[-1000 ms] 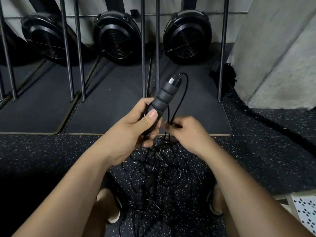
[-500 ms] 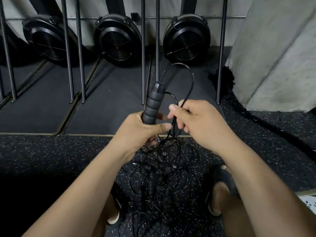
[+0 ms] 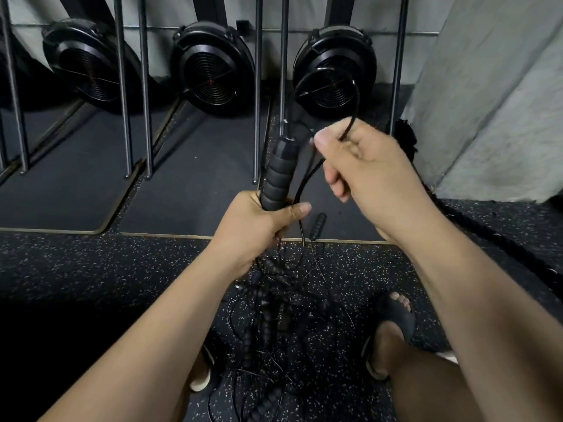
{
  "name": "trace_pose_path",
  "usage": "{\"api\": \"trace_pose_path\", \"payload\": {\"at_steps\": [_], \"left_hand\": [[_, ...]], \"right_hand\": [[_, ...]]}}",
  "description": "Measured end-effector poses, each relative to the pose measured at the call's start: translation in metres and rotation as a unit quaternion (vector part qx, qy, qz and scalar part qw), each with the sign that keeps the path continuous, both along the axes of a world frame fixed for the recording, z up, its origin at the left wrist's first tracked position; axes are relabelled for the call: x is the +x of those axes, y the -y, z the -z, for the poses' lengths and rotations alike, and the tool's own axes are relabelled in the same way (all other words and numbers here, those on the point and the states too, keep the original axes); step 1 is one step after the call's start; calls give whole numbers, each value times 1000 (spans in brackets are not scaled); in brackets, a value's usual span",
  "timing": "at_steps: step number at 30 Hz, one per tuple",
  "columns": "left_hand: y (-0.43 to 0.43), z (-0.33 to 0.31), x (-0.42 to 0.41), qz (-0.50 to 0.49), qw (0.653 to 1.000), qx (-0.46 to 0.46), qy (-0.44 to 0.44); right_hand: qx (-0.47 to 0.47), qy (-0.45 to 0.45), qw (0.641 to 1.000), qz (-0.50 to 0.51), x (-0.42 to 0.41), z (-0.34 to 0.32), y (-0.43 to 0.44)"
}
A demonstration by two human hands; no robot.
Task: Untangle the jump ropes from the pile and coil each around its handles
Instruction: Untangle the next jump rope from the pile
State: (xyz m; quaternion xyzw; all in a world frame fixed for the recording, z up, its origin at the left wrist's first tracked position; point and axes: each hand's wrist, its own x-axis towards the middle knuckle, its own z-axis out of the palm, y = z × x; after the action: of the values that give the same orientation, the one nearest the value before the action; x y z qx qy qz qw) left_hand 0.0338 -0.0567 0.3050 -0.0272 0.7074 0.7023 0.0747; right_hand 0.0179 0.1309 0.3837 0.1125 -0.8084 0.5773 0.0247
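Speckled gym floor [image 3: 91, 269], with the rope pile [image 3: 283, 315] heaped at six o'clock.
A foam handle [image 3: 278, 175] is gripped upright by the left hand [image 3: 259, 229]; its cord [image 3: 351, 121] is pinched by the right hand [image 3: 365, 172] at two o'clock; fans [image 3: 213, 65] are ranged at twelve.

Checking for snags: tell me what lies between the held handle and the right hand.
In the head view, one black cord strand hangs between the handle and the right hand.

Speckled floor [image 3: 91, 269] — tangled rope pile [image 3: 280, 315], dark mats [image 3: 198, 178].
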Motion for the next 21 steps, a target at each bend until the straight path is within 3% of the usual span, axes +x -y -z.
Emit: {"api": "trace_pose_path", "payload": {"at_steps": [5, 9, 12, 16, 19, 21], "left_hand": [[8, -8, -2, 5, 999, 52, -13], [12, -6, -4, 5, 997, 75, -5], [11, -6, -4, 0, 995, 99, 0], [12, -9, -5, -27, 993, 114, 6], [16, -12, -7, -54, 991, 124, 12], [19, -11, -8, -59, 991, 117, 15]], "right_hand": [[138, 86, 983, -85, -2, 30, -7], [169, 171, 953, -184, 4, 44, -4], [153, 173, 954, -193, 6, 50, 4], [73, 193, 969, -133, -2, 50, 3], [107, 113, 987, 33, -19, 54, -12], [141, 85, 978, 126, -28, 59, -23]]}}
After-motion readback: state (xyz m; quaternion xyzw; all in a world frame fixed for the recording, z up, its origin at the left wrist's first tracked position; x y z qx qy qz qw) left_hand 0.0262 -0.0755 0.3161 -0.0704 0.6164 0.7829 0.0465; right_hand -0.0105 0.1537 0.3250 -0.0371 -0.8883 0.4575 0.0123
